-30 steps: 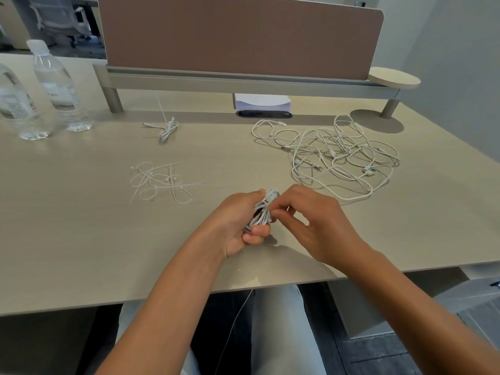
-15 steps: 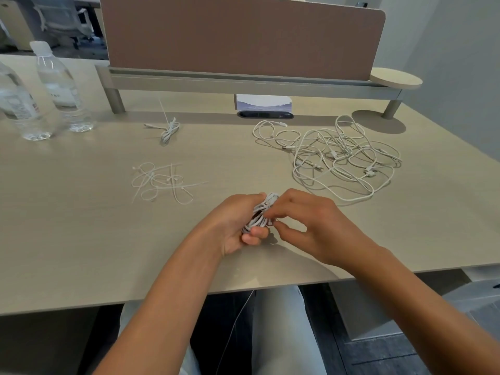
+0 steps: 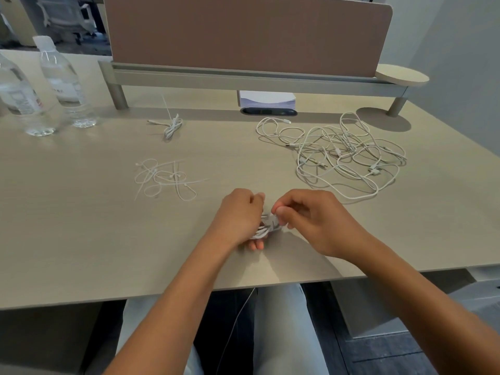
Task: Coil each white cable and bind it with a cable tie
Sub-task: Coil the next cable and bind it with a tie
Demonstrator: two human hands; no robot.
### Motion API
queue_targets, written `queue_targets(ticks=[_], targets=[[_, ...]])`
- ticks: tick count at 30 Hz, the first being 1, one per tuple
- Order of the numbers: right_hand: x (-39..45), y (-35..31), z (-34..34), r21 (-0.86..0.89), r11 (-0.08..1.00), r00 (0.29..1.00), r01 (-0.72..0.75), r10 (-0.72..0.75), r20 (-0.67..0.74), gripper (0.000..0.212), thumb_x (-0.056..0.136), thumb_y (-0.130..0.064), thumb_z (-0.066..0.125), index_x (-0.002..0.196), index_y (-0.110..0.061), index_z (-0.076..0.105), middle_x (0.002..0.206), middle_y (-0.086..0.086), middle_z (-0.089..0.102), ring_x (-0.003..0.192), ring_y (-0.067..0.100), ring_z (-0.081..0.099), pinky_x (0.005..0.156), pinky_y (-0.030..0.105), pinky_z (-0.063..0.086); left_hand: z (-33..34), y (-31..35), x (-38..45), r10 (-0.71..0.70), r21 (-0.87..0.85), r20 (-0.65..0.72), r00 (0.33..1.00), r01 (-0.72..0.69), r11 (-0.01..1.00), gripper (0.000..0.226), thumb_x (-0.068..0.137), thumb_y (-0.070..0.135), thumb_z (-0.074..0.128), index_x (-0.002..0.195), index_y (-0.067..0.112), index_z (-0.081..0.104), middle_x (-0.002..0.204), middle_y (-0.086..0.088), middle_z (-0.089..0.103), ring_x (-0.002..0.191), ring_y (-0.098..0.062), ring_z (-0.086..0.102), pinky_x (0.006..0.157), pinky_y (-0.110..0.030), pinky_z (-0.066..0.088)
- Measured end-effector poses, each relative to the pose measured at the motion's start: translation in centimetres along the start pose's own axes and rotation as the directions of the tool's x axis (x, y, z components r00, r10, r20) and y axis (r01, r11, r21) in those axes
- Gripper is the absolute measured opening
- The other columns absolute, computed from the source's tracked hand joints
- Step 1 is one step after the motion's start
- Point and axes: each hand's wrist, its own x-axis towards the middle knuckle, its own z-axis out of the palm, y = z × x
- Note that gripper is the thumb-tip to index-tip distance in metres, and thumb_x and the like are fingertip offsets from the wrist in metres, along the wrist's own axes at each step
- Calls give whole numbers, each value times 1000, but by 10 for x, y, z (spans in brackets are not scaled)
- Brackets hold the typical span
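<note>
Gripping the coil (image 3: 266, 226) in my left hand (image 3: 238, 217), I hold it just above the desk (image 3: 81, 239) near its front edge, fingers curled round the bundled white cable. My right hand (image 3: 313, 220) pinches the coil's top between thumb and fingertips; whether a tie is caught in that pinch I cannot tell. Loose ties (image 3: 165, 178) lie to the left, well apart from my hands. A bound coil (image 3: 173, 127) sits farther back. Tangled cables (image 3: 343, 152) sprawl to the right. Two bottles (image 3: 43, 87) stand at the far left, beside the divider (image 3: 243, 33).
</note>
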Motion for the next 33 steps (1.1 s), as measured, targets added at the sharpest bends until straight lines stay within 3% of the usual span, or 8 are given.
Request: queue_targets(ticks=[2, 4, 8, 10, 19, 23, 29, 33], targets=[[2, -3, 0, 82, 988, 991, -131, 129, 28, 13, 99, -13, 66, 93, -18, 76, 75, -1, 75, 70, 14, 71, 75, 39, 61, 6, -10, 2, 207, 280, -185, 961, -151, 948, 39, 108, 31, 44, 78, 8, 53, 69, -13, 65, 67, -39, 64, 57, -42, 44], [3, -7, 0, 166, 957, 971, -238, 238, 21, 15, 99, -10, 65, 91, -13, 78, 73, 4, 75, 66, 12, 70, 69, 30, 59, 12, -20, 0, 374, 399, -323, 870, -233, 887, 33, 106, 31, 50, 80, 12, 52, 72, -5, 57, 76, -36, 58, 64, -45, 40], [8, -14, 3, 304, 867, 910, -394, 414, -1, 18, 95, -2, 63, 87, -6, 79, 72, 10, 76, 65, 18, 71, 70, 30, 63, 20, -26, -24, 667, 495, -517, 537, -448, 744, 2, 97, 7, 66, 95, 7, 66, 92, -7, 62, 86, -29, 54, 73, -39, 45], [11, -16, 3, 350, 840, 896, -414, 445, -9, 16, 94, 1, 65, 86, -1, 78, 72, 14, 75, 65, 22, 70, 73, 35, 63, 29, -27, -42, 748, 531, -475, 463, -527, 663, 4, 96, 1, 68, 97, 4, 70, 90, -9, 63, 82, -28, 56, 71, -38, 47], [21, -25, 4, 418, 748, 849, -515, 513, 129, 13, 94, 5, 64, 90, 8, 76, 72, 15, 70, 62, 17, 69, 61, 24, 60, 40, -44, -35, 522, 365, -414, 746, -389, 846, 20, 86, 7, 72, 105, 13, 72, 106, 1, 69, 99, -20, 59, 82, -28, 45], [28, -25, -3, 488, 639, 794, -594, 562, 231, 13, 95, 5, 64, 98, 13, 73, 72, 18, 67, 59, 19, 66, 62, 26, 60, 35, -41, -24, 442, 284, -437, 783, -347, 894, 10, 89, 13, 70, 98, 18, 71, 96, 5, 68, 94, -19, 60, 77, -37, 50], [32, -16, -12, 601, 439, 726, -668, 559, 400, 15, 97, 2, 63, 101, 13, 72, 71, 14, 64, 56, 14, 63, 56, 19, 58, 29, -33, -17, 487, 284, -409, 771, -400, 871, 4, 90, 21, 73, 91, 24, 72, 84, 13, 68, 86, -16, 60, 79, -44, 51], [32, -10, -13, 632, 374, 714, -678, 540, 446, 13, 97, -1, 64, 96, 8, 73, 73, 13, 64, 58, 14, 63, 57, 19, 57, 24, -29, -12, 461, 230, -380, 802, -400, 887, 5, 89, 23, 75, 87, 27, 72, 71, 22, 55, 83, -17, 63, 81, -50, 53]])
